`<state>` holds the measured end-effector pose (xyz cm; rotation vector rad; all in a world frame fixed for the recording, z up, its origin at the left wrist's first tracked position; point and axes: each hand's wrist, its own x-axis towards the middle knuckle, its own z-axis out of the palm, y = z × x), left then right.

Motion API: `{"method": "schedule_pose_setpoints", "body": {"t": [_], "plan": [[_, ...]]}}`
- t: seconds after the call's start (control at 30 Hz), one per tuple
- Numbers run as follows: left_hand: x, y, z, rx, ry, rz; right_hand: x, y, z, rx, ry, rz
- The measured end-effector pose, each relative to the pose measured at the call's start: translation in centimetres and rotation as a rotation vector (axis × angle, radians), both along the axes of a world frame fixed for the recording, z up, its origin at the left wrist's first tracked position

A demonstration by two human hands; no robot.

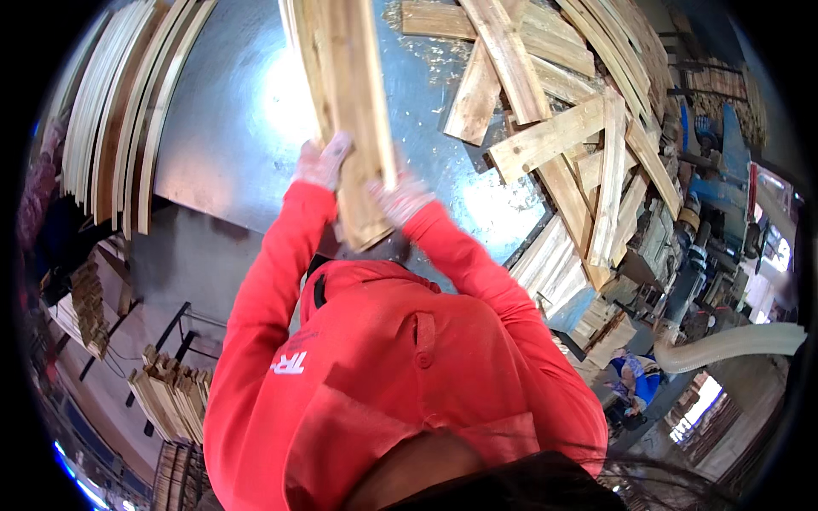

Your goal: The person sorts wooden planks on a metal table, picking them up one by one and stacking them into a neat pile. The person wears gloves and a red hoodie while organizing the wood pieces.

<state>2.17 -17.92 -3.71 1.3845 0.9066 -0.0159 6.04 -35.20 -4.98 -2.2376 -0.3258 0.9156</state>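
A few long wooden boards [354, 102], lying one against another, run away from me over the shiny metal tabletop [226, 128]. Their near end lies close to my body. My left hand [324, 162], in a pale knit glove, grips the boards' left edge with its thumb lying over the wood. On the opposite edge, a little nearer to me, my gloved right hand [402, 199] is closed; its fingers are slightly blurred and partly hidden by the wood.
Upright rows of boards [128, 111] line the table's left side. To the right, loose boards [554, 136] lie crisscrossed among wood shavings. Beyond them are machinery [694, 247] and a pale flexible hose [733, 347]. More stacked wood [170, 396] stands at the lower left.
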Motion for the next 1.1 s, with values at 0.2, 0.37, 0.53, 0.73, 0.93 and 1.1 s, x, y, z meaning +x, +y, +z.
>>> {"method": "schedule_pose_setpoints", "body": {"t": [0.2, 0.37, 0.53, 0.73, 0.93, 1.1], "plan": [[-1.7, -2.2, 4.8, 0.549, 0.523, -0.328, 0.3, 1.8, 7.8, -0.283, 0.174, 0.903], [0.0, -4.3, 5.1, 0.668, 0.665, -0.389, 17.3, -2.4, 6.2, -0.654, -0.937, 0.066], [-1.1, -0.1, 4.2, 0.715, 0.545, -0.408, 26.8, -6.9, 3.4, -0.692, -0.415, -0.12], [-0.6, 0.7, 4.7, 0.759, 0.607, -0.428, 18.6, -0.3, 2.1, -0.777, -0.433, -0.294], [-0.6, 1.5, 5.3, 0.744, 0.566, -0.412, 17.3, -5.5, 2.3, 0.434, 0.082, -0.459], [-1.5, 4.6, 3.6, 0.683, 0.366, -0.364, 8.6, -2.2, 4.5, 1.409, 0.999, -0.373]]}}
